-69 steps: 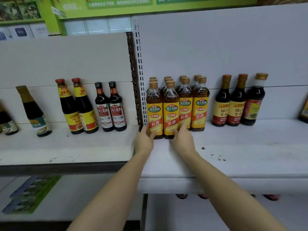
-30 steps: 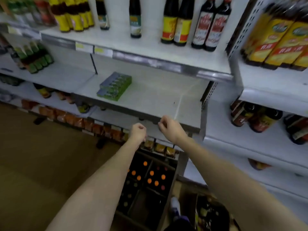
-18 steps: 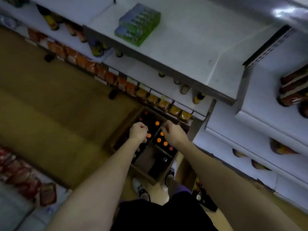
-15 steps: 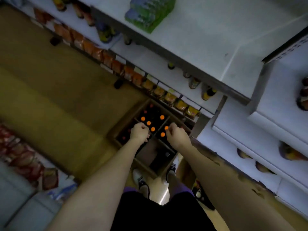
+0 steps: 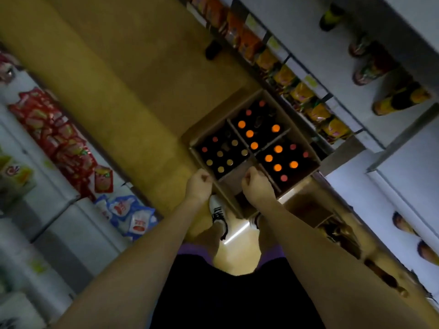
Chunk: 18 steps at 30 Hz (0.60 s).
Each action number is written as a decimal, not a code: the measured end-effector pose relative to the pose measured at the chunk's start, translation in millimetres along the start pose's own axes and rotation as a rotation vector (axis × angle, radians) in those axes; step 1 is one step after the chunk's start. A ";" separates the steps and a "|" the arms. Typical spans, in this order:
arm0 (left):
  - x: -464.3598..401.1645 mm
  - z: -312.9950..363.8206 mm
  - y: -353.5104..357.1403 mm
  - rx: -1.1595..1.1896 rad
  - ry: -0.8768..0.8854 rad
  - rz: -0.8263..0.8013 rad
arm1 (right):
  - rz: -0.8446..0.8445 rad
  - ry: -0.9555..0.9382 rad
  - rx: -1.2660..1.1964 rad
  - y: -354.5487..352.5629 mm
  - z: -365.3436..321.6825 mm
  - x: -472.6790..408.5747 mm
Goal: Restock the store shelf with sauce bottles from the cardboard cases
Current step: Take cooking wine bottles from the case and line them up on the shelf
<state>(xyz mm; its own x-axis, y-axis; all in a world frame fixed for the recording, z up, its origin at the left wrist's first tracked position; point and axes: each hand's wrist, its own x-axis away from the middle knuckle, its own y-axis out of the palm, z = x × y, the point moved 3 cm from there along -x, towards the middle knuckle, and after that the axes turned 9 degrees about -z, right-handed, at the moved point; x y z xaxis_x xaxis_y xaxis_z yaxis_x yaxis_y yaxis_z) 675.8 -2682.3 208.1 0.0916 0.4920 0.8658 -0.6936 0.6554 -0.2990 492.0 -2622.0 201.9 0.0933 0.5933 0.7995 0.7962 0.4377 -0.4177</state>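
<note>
Sauce bottles (image 5: 275, 148) stand upright in a divided cardboard case (image 5: 299, 148) on the floor at frame centre, caps up for easy lifting, while the left hand (image 5: 199, 184) and right hand (image 5: 255, 184) hover above its near edge, fingers curled, holding nothing.

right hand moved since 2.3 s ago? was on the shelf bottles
Yes. The right hand has left the shelf bottles and come down; it now hangs, fingers curled and holding nothing, over the cardboard case on the floor.
</note>
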 end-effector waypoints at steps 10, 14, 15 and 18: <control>-103.7 -26.7 -9.8 -0.061 -0.010 0.017 | -0.058 0.056 -0.012 60.5 -8.3 -100.3; -158.0 -56.6 -14.1 -0.133 -0.037 -0.060 | -0.099 0.136 -0.053 102.5 -10.8 -148.2; -165.4 -61.6 -13.1 -0.136 -0.046 -0.076 | -0.110 0.148 -0.059 110.0 -9.7 -156.2; -195.5 -78.7 -6.4 -0.154 -0.074 -0.123 | -0.147 0.210 -0.028 133.3 -0.9 -186.1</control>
<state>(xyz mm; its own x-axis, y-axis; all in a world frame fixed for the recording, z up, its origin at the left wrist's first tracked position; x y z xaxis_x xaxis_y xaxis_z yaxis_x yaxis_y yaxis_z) 718.6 -2737.7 9.2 0.1122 0.3633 0.9249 -0.5627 0.7904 -0.2422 581.3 -2674.7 -2.2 0.0948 0.3699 0.9242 0.8263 0.4885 -0.2802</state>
